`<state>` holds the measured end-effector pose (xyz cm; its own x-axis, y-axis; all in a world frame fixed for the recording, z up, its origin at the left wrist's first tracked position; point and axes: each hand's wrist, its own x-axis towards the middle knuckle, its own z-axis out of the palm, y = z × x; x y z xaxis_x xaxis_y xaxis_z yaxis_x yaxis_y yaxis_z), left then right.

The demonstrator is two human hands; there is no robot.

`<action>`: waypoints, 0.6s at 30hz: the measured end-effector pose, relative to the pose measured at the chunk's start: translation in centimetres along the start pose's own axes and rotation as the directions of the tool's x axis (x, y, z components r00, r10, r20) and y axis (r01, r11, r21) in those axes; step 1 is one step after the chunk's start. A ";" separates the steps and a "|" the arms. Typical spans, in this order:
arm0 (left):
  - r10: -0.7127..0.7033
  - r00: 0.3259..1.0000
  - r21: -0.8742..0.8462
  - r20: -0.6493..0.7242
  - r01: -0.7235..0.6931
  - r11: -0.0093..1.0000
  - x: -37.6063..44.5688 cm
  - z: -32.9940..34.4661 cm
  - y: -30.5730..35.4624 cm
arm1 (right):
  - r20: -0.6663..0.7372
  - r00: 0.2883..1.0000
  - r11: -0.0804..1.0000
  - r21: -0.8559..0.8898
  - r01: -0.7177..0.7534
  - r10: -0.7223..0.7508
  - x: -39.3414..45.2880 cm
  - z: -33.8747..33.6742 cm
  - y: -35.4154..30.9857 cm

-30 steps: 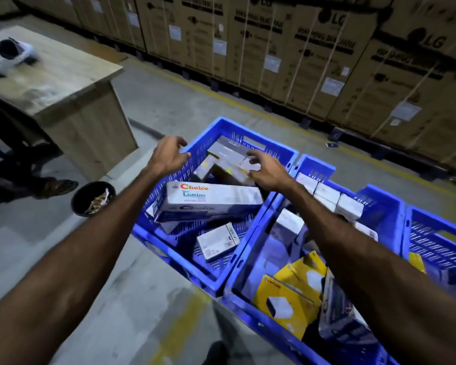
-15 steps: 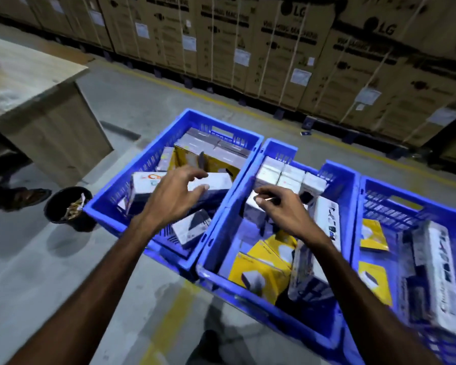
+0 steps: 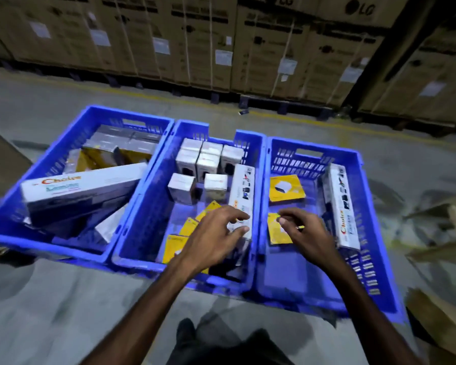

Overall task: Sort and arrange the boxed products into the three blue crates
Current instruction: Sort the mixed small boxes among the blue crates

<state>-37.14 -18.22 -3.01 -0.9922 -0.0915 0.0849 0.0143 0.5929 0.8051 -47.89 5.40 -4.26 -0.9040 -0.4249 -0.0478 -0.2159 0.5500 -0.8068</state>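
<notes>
Three blue crates stand side by side on the floor. The left crate (image 3: 50, 245) holds a long Choice box (image 3: 82, 191) lying across grey boxes. In the middle crate (image 3: 142, 264) are several small white boxes (image 3: 208, 159), yellow boxes (image 3: 174, 243) and a long white box (image 3: 244, 185) along its right wall. The right crate (image 3: 313, 146) has two yellow boxes (image 3: 286, 188) and another long box (image 3: 340, 206). My left hand (image 3: 213, 241) hovers over the middle crate, fingertips at the long white box's near end. My right hand (image 3: 306, 233) hangs loosely curled over the nearer yellow box (image 3: 274, 235), holding nothing.
Tall stacked cardboard cartons (image 3: 274, 48) line the back behind a yellow floor line. Flattened cardboard (image 3: 445, 325) lies right of the crates. A wooden desk corner (image 3: 0, 159) shows at the left edge. My legs (image 3: 221, 346) are just in front of the crates.
The view swung right. My left hand moved from the left crate to the middle one, and my right hand from the middle crate to the right one.
</notes>
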 end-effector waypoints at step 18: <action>-0.012 0.977 0.355 0.213 -0.065 0.933 16.2 13.2 3.0 | 0.426 0.891 0.831 -0.546 0.112 0.159 7.9 -2.9 11.9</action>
<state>-54.81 -7.40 -6.98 -0.9959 0.0736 -0.0520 0.0342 0.8427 0.5374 -58.72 10.70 -12.52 -0.6825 -0.5969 -0.4219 -0.4821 0.8014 -0.3541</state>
